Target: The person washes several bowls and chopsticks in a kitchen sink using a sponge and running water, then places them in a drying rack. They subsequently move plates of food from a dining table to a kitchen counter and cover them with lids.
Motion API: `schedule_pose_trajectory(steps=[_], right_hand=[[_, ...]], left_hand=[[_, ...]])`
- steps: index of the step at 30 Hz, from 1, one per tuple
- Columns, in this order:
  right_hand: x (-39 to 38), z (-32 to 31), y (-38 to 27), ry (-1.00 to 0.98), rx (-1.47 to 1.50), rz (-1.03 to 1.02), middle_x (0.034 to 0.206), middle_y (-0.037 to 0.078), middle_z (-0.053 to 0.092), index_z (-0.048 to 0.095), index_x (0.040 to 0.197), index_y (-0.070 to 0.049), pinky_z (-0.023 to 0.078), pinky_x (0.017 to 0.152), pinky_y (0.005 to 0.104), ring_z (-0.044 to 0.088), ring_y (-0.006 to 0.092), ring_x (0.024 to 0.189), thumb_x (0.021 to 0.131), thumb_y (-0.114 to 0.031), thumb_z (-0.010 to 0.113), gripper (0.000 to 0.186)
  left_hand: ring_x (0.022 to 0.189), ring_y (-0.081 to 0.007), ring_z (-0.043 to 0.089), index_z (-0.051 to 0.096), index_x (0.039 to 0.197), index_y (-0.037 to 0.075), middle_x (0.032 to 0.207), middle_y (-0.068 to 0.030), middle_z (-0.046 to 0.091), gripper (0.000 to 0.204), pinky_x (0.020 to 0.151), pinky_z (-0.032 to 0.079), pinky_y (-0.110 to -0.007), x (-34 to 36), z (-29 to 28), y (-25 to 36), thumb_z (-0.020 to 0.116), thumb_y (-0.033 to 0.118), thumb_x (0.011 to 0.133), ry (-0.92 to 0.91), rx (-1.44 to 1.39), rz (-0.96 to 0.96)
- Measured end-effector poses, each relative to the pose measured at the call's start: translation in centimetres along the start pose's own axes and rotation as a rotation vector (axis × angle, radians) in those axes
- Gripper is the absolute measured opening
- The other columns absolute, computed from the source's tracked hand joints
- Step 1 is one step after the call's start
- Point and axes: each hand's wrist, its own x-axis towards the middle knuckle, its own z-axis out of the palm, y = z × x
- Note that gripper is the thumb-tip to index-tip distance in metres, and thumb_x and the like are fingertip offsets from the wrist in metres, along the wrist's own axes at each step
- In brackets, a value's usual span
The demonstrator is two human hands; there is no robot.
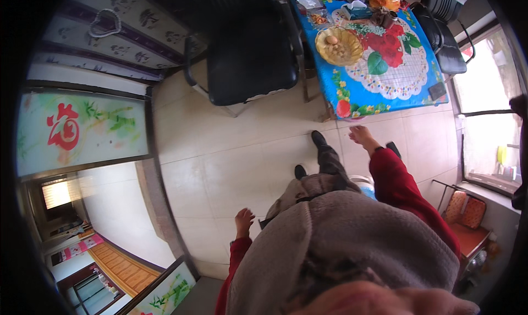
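Observation:
My left hand (244, 221) hangs low beside my body, in a red sleeve, its fingers loosely bent and apart. Nothing shows in it. My right hand (361, 135) reaches forward over the floor, just short of the near edge of a table (325, 87) with a blue flowered cover. Its fingers are slightly curled and nothing can be seen between them. On that table a yellowish, scalloped bowl (352, 47) holds a round brown item and some pale pieces. My right hand touches neither the table nor the bowl.
A black armchair (250, 56) stands left of the table, another black chair (448, 45) at its right. A tissue box (357, 11), bags and jars crowd the table's far end. A red-topped stand (467, 238) is at right, below a window (489, 95). A doorway opens at left.

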Motion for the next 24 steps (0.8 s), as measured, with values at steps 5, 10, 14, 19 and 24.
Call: schedule_pose_trajectory(steps=[5,10,14,19,24], right_hand=[[10.0,-0.2,-9.1,0.051,0.342,0.087,0.067,0.006,0.055,0.05,0.095,-0.01,0.037,0.042,0.0223,0.049,0.012,0.052,0.083,-0.033,0.053,0.027],[19.0,-0.9,-15.3,0.082,0.674,0.182,0.076,0.011,0.054,0.043,0.102,-0.004,0.04,0.046,0.0263,0.047,0.0187,0.055,0.084,-0.033,0.051,0.035],[22.8,-1.0,-17.7,0.119,1.041,0.225,0.078,0.01,0.057,0.049,0.091,-0.004,0.04,0.047,0.0262,0.052,0.0165,0.058,0.084,-0.03,0.051,0.027],[22.7,-1.6,-17.8,0.058,1.084,0.262,0.073,0.005,0.055,0.051,0.087,-0.006,0.044,0.054,0.0286,0.051,0.0159,0.061,0.081,-0.018,0.052,0.013],[15.8,-2.7,-15.9,0.037,0.821,0.093,0.062,0.003,0.048,0.05,0.077,-0.008,0.043,0.051,0.0286,0.047,0.0144,0.055,0.078,-0.014,0.054,0.008]], left_hand=[[0.064,-0.0165,0.059,0.058,0.079,0.002,0.071,-0.0028,0.059,0.021,0.049,0.044,-0.031,-4.2,1.5,-4.7,0.049,0.021,0.08,-0.151,1.018,0.359],[0.054,-0.0112,0.05,0.058,0.07,0.002,0.059,-0.0017,0.055,0.022,0.049,0.04,-0.029,-10.9,7.8,-1.1,0.051,0.02,0.079,0.205,-0.115,-0.521],[0.059,-0.0118,0.053,0.061,0.089,-0.003,0.069,-0.0047,0.062,0.026,0.053,0.043,-0.025,-12.9,10.0,1.1,0.053,0.019,0.077,0.011,0.185,-0.525],[0.074,-0.0159,0.058,0.059,0.1,0.0,0.082,-0.0088,0.063,0.033,0.063,0.046,-0.026,-14.2,12.2,0.2,0.055,0.022,0.076,0.127,0.169,-0.389],[0.077,-0.0188,0.059,0.057,0.101,-0.002,0.086,-0.0112,0.062,0.032,0.065,0.047,-0.029,-14.3,14.0,1.8,0.053,0.022,0.079,0.12,0.124,-0.355]])
